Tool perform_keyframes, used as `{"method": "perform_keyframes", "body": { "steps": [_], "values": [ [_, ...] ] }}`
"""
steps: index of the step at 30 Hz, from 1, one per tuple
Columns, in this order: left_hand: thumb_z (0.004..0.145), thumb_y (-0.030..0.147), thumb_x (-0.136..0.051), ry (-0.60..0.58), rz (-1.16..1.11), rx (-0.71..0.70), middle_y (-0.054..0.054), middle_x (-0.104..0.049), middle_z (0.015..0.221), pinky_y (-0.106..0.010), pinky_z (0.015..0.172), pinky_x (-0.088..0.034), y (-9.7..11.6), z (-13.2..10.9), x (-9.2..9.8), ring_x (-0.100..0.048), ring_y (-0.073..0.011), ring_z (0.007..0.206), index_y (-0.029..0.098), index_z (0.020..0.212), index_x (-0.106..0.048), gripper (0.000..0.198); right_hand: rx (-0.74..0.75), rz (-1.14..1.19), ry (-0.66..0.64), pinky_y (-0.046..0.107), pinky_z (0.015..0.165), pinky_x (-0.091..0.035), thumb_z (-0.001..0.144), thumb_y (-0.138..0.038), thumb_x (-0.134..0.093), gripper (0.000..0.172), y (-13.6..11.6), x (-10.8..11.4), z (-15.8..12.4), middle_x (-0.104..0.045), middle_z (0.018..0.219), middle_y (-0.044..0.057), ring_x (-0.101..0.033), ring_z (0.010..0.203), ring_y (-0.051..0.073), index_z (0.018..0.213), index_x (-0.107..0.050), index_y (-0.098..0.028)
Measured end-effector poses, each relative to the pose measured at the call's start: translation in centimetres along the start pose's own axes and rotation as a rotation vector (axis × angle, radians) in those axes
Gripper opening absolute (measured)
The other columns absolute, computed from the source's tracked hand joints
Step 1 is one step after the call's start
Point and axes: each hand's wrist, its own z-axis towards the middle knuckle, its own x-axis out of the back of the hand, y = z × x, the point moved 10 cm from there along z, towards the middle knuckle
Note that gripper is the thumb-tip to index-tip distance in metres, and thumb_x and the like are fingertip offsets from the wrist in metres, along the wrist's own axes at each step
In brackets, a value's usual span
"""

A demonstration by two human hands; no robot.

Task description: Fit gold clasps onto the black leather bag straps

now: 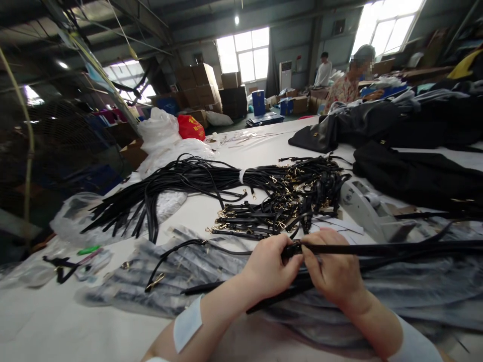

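My left hand (pixel 269 266) and my right hand (pixel 334 269) meet low in the middle of the view, both closed on one black strap (pixel 396 248) that runs off to the right. The fingers pinch it near its buckle end, thumbs on top. Under my hands lie clear plastic sleeves (pixel 181 274) with straps inside. Just beyond them is a heap of black straps with gold clasps (pixel 287 201), and a long bundle of straps (pixel 177 183) tied with a white band stretches to the left.
A grey tape dispenser (pixel 372 211) stands right of the heap. Black bags (pixel 411 171) are piled at the right on the white table (pixel 56 322). White plastic bags (pixel 162 133) and cartons sit at the back. Two people are far behind.
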Motion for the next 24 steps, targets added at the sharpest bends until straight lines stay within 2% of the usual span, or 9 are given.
{"method": "perform_keyframes", "body": {
  "steps": [2,4,7,10,12,14,17,19,24],
  "values": [
    [0.081,0.026,-0.063,-0.028,-0.027,-0.041,-0.002,-0.067,0.078,-0.026,0.061,-0.038,0.8,0.5,0.7,-0.058,-0.0167,0.069,0.019,0.086,-0.061,0.009,-0.081,0.159,0.075,0.051,0.100,-0.039,0.093,-0.021,-0.050,0.027,0.6,1.6,1.2,-0.066,0.109,0.011,-0.058,0.106,0.029,0.119,-0.057,-0.021],
    [0.082,0.023,-0.062,-0.047,-0.046,-0.089,-0.003,-0.069,0.083,-0.025,0.064,-0.039,1.8,1.0,1.7,-0.060,-0.0167,0.073,0.019,0.091,-0.064,0.009,-0.204,0.493,0.088,0.047,0.094,-0.045,0.096,-0.020,-0.045,0.033,1.3,2.3,2.6,-0.064,0.116,0.009,-0.062,0.098,0.024,0.127,-0.053,-0.026],
    [0.085,0.026,-0.063,-0.019,-0.058,-0.089,-0.002,-0.070,0.082,-0.024,0.061,-0.040,2.7,1.5,3.8,-0.059,-0.0155,0.069,0.019,0.095,-0.067,0.013,-0.372,0.979,0.060,0.037,0.071,-0.051,0.097,-0.034,-0.046,0.029,1.3,2.3,4.7,-0.064,0.110,0.007,-0.056,0.069,0.017,0.123,-0.057,-0.028],
    [0.083,0.036,-0.069,0.042,-0.074,-0.063,-0.002,-0.070,0.081,-0.024,0.060,-0.040,3.0,1.2,5.5,-0.058,-0.0145,0.065,0.018,0.096,-0.069,0.022,-0.443,1.155,0.048,0.034,0.062,-0.048,0.097,-0.058,-0.035,0.047,1.0,2.7,5.9,-0.064,0.100,0.009,-0.050,0.064,0.017,0.106,-0.067,-0.025],
    [0.082,0.037,-0.071,0.064,-0.087,-0.062,-0.002,-0.071,0.079,-0.024,0.061,-0.040,2.9,0.6,5.9,-0.058,-0.0142,0.065,0.017,0.091,-0.070,0.021,-0.472,1.095,-0.008,0.030,0.057,-0.044,0.098,-0.056,-0.036,0.047,1.3,2.7,5.8,-0.062,0.092,0.008,-0.050,0.066,0.017,0.090,-0.068,-0.023],
    [0.082,0.035,-0.071,0.059,-0.103,-0.071,-0.002,-0.070,0.077,-0.024,0.061,-0.040,2.7,-0.3,5.6,-0.058,-0.0139,0.065,0.017,0.087,-0.070,0.019,-0.465,0.917,-0.120,0.028,0.058,-0.043,0.098,-0.045,-0.046,0.036,1.5,2.3,5.2,-0.060,0.092,0.006,-0.053,0.072,0.017,0.079,-0.065,-0.022],
    [0.082,0.034,-0.072,0.039,-0.167,-0.084,-0.002,-0.071,0.079,-0.023,0.062,-0.041,2.4,-1.9,4.5,-0.060,-0.0137,0.067,0.018,0.089,-0.071,0.018,-0.376,0.627,-0.278,0.029,0.076,-0.046,0.098,-0.035,-0.051,0.035,1.3,1.8,3.9,-0.062,0.103,0.007,-0.057,0.091,0.019,0.067,-0.058,-0.020],
    [0.082,0.035,-0.072,0.061,-0.206,-0.060,-0.002,-0.071,0.078,-0.023,0.062,-0.042,2.0,-2.8,4.0,-0.059,-0.0137,0.067,0.017,0.090,-0.071,0.019,-0.312,0.514,-0.351,0.031,0.084,-0.045,0.098,-0.032,-0.049,0.037,0.9,1.6,3.1,-0.063,0.106,0.007,-0.058,0.097,0.020,0.064,-0.053,-0.019],
    [0.083,0.036,-0.071,0.092,-0.267,-0.022,-0.003,-0.071,0.079,-0.023,0.063,-0.044,1.6,-3.5,3.9,-0.061,-0.0143,0.068,0.016,0.092,-0.071,0.022,-0.196,0.399,-0.469,0.035,0.088,-0.045,0.099,-0.028,-0.045,0.033,-0.5,1.3,2.1,-0.065,0.107,0.008,-0.059,0.101,0.021,0.068,-0.055,-0.020]
  ]
}}
